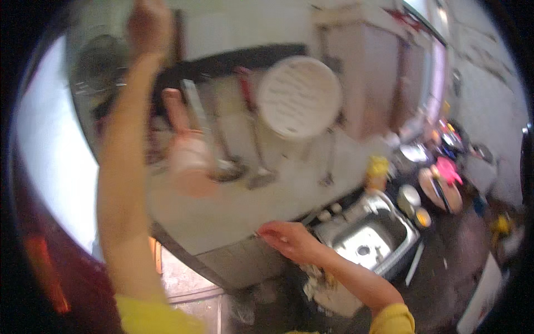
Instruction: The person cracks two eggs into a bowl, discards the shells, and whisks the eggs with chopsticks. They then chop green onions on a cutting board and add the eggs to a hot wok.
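Observation:
My left hand (150,27) is raised high at the upper left, blurred and partly cut off by the picture's top edge. Its fingers and anything in them cannot be made out. My right hand (290,242) hovers above the counter just left of the sink, in front of the lower wall. Its fingers are bent and close together, with no held object plainly visible. Between the hands, a pink utensil (190,163), a metal ladle (229,169) and a flat-ended utensil (262,177) hang against the wall. Beside them hangs a round white perforated colander (299,98).
A metal sink (365,246) is set into the dark counter (450,259). Beyond it lie a round board (440,190) with a knife and a pink item, a white cup (409,196) and a yellow-topped container (377,167). A light wooden cabinet (375,79) stands at upper right.

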A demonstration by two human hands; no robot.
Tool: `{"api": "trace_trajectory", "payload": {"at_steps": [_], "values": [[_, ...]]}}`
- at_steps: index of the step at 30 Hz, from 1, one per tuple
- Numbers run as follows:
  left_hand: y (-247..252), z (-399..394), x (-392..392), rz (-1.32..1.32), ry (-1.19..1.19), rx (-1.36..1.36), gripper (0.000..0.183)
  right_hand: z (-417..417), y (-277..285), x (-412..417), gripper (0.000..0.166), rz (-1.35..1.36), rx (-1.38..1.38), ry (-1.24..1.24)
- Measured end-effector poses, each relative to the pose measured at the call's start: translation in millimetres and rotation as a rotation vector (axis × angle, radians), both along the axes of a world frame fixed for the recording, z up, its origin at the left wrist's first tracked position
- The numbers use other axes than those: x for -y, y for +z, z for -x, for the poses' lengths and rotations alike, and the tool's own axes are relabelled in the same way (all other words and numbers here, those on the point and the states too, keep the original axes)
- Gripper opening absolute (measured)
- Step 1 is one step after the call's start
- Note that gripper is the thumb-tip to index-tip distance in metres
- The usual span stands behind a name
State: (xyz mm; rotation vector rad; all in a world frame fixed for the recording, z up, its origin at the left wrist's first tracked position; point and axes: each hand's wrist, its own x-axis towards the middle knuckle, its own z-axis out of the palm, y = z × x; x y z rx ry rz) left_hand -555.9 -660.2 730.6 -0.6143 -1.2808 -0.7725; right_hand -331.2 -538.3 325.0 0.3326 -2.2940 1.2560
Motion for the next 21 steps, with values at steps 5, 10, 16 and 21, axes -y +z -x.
{"api": "trace_trajectory", "payload": {"at_steps": [5,10,16,21], "values": [[-97,-81,2,0.184,-0.526,0.151,0.020,-12,-45,21,0.023,0.278,0.100,0.213],[-316,-143,-48,0.206,-1.515,1.352,0.015,-75,-74,-15,0.044,0.752,0.119,0.052],[-488,-245,-76,-0.432,-1.758,2.330,0.014,-166,-105,-62,0.030,0.536,-0.246,-0.296],[-545,-350,-140,-0.338,-1.835,2.524,0.014,-273,-134,-124,0.017,0.636,0.026,-0.449]]}}
